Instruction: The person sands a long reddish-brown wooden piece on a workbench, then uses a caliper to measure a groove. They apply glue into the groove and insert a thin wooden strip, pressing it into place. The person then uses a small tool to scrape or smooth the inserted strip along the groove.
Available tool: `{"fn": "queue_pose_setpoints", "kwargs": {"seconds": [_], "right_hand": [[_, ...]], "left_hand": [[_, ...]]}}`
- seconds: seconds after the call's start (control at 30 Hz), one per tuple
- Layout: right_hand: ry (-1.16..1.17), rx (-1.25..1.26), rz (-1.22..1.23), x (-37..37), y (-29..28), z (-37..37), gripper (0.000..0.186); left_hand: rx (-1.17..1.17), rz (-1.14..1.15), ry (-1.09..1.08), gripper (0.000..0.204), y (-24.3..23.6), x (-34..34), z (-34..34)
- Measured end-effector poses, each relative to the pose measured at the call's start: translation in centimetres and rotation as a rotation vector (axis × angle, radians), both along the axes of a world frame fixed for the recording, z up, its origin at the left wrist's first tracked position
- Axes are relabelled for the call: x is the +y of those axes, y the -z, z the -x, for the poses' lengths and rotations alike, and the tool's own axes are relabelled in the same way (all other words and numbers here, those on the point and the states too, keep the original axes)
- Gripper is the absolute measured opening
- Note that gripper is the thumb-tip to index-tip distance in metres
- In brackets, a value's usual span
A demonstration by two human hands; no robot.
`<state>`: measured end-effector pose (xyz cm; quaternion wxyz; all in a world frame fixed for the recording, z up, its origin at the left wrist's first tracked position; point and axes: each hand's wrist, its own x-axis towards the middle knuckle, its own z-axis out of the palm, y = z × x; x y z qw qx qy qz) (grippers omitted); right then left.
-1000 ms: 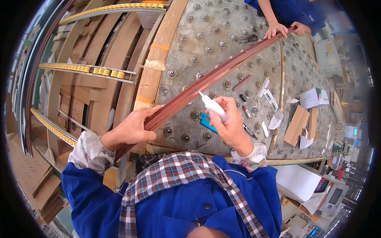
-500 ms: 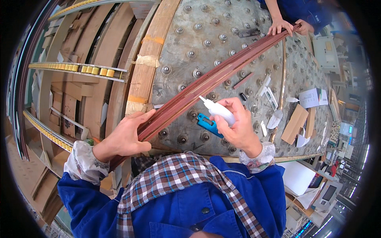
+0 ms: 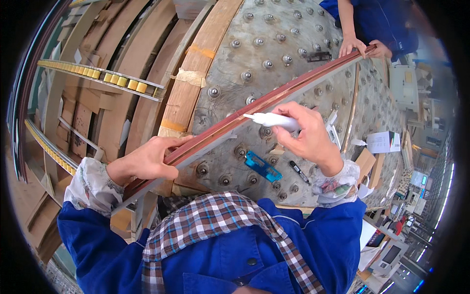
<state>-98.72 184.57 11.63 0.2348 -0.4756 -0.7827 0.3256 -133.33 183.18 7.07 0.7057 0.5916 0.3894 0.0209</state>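
A long reddish-brown profile strip [image 3: 289, 88], with a pale grey lower side, runs diagonally across the worktable [image 3: 230, 66]. My left hand [image 3: 151, 160] grips its lower-left part, fingers curled over it. My right hand [image 3: 310, 137] holds a white squeeze bottle [image 3: 268, 119] sideways; its thin nozzle points left at the strip's narrow edge, very close to it. Below the bottle lie a teal plastic tool [image 3: 263, 165] and a black marker [image 3: 299, 171]. A co-worker's hands [image 3: 352, 46] hold the strip's far upper-right end.
The metal table has ball rollers [image 3: 247, 76] and a wooden border [image 3: 188, 85]. Left is a slatted rack with yellow roller rails [image 3: 117, 80] and cardboard boards. Cardboard pieces [image 3: 364, 164] and a white box [image 3: 383, 142] lie at the right. A co-worker in blue [image 3: 377, 19] leans in top right.
The strip has rotated, now showing its narrow edge and grey side. My right hand has moved up and right, tilting the bottle flatter. My left hand has shifted slightly left.
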Motion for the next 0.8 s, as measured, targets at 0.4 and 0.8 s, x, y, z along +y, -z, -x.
{"fn": "queue_pose_setpoints", "kwargs": {"seconds": [0.4, 0.8], "right_hand": [[-0.329, -0.27, -0.114, 5.9, -2.2, 0.3, 0.022], [-0.461, -0.381, -0.061, 7.1, -3.3, 1.2, 0.024]], "left_hand": [[-0.024, 0.083, -0.014, 0.085, 0.3, 0.8, 0.0], [-0.016, -0.076, 0.05, 0.092, 1.3, 0.3, 0.1]]}}
